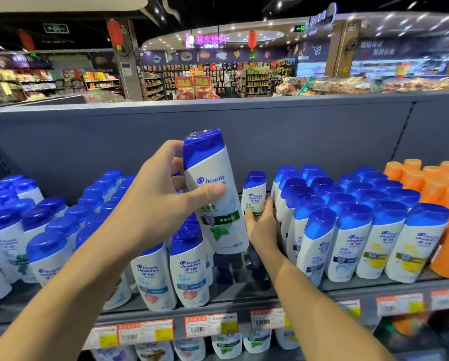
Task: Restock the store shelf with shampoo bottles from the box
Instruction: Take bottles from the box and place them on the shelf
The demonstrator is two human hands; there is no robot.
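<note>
My left hand [163, 194] grips a white shampoo bottle [215, 204] with a blue cap and green label, held tilted above the shelf's open gap. My right hand [262, 225] reaches deep into that gap and wraps around a second, smaller-looking green-label bottle [254, 196] standing upright near the back. The grey shelf [244, 300] carries rows of blue-capped white bottles on both sides of the gap. The box is not in view.
Orange bottles [436, 194] fill the shelf's right end. Price tags [210, 325] line the shelf's front edge, with more bottles on the lower shelf [192, 347]. A grey back panel [270, 131] rises behind; store aisles lie beyond.
</note>
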